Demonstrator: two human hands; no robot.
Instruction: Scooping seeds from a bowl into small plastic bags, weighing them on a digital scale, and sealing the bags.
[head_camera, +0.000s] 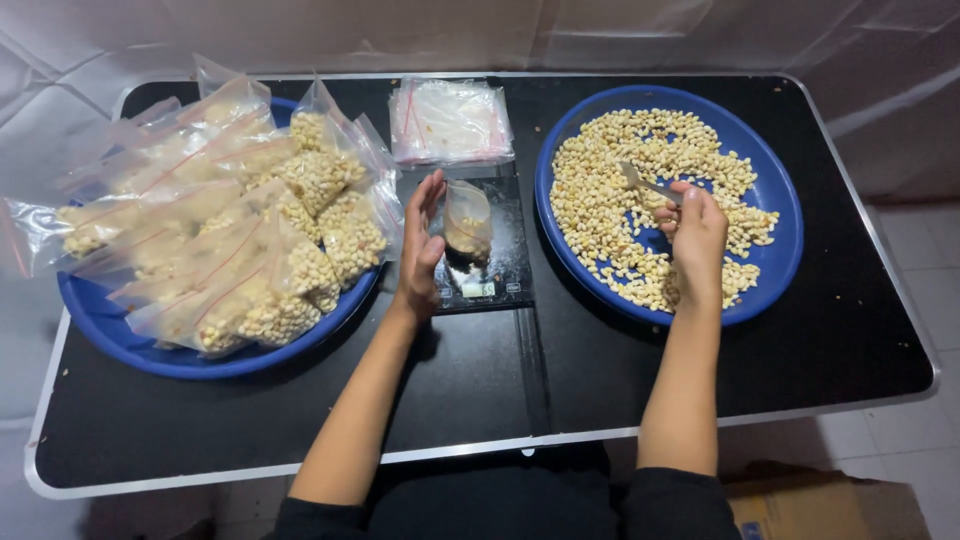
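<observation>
A: What lies left of the scale (487, 262)?
B: A blue tray (150, 345) piled with filled bags (230, 235). Beside the scale, the left hand (420, 245), fingers loosely curled, steadies a small open bag (467, 218) standing on it.
A: And to the right of the scale?
B: The right hand (695, 240) is closed around a spoon (648, 184) over the blue dish (780, 255) of pale beans (620, 215).

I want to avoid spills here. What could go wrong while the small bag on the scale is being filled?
1. The small bag stands on the scale, steadied only by the left hand; it may tip.
2. The right hand carries a spoon from the blue tray of peanuts; some could drop.
3. The filled bags are piled high and may slide.
</observation>
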